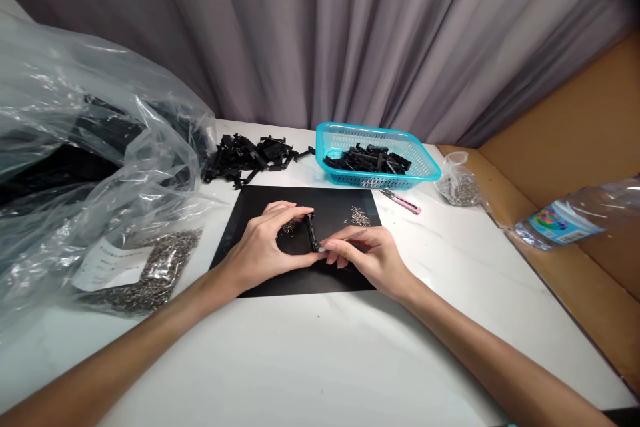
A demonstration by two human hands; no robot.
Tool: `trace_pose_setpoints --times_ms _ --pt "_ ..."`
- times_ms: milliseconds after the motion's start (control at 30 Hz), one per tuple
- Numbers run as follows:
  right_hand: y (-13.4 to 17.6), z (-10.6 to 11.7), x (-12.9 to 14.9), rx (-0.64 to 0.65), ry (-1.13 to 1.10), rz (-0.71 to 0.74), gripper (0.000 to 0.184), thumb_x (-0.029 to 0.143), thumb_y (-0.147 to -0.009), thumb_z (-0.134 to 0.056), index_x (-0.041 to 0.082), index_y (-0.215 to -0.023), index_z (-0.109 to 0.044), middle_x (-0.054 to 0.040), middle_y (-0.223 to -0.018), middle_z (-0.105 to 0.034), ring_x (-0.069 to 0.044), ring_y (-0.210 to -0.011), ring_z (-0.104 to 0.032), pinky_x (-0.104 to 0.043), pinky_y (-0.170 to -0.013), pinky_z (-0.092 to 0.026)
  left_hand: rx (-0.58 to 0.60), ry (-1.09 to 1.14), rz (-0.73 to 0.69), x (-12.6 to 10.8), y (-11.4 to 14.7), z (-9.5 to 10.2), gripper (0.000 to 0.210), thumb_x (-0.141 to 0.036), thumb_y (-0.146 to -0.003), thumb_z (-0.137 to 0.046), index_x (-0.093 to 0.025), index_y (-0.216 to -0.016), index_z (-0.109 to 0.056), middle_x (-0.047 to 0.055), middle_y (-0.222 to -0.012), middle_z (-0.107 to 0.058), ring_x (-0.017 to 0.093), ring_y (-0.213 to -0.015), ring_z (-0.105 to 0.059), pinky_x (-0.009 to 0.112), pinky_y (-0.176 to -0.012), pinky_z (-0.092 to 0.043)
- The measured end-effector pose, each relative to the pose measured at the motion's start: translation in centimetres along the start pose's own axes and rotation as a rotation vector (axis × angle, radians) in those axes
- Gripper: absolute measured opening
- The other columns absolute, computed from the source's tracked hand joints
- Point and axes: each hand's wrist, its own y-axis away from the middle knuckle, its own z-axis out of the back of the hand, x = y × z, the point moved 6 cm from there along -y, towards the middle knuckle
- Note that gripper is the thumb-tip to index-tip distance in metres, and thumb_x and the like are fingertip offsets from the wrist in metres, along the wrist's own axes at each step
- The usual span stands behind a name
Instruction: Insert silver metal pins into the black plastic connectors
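Observation:
My left hand grips a narrow black plastic part by its two ends, thumb at the near end and fingers at the far one. At the near end of that part, my right hand is closed in a pinch. A thin metal tool, perhaps tweezers, sticks out from its fingers; what its tip holds is too small to make out. Both hands are over a black mat. On the mat lie two small heaps of metal pins, one heap behind my left hand and another heap beyond my right.
Loose black parts are piled behind the mat. More fill a blue basket, with a pink-handled cutter before it. Bags of metal bits stand left and right. A plastic bottle lies at the right; a large clear bag bulges left.

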Motion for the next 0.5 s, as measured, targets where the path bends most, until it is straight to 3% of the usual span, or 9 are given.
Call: trace_pose_setpoints --times_ms 200,500 --pt "0.36 -0.15 0.47 0.003 0.072 0.07 0.02 0.036 -0.096 -0.069 0.021 -0.09 -0.082 -0.0027 -0.075 -0.076 -0.014 -0.059 -0.067 -0.029 -0.057 -0.061 -0.035 -0.021 -0.052 -0.41 0.21 0.14 0.055 -0.033 -0.074 -0.087 -0.016 -0.122 -0.067 0.011 -0.111 -0.075 0.028 -0.111 -0.067 0.042 -0.094 -0.061" --pt "0.48 -0.35 0.39 0.022 0.063 0.051 0.022 0.037 -0.096 -0.069 0.02 -0.089 -0.082 -0.0031 -0.074 -0.076 -0.014 -0.059 -0.068 -0.028 -0.057 -0.061 -0.065 -0.039 -0.11 -1.06 0.29 0.4 0.054 -0.032 -0.074 -0.088 -0.015 -0.122 -0.068 0.01 -0.104 -0.074 0.028 -0.107 -0.067 0.043 -0.095 -0.06"
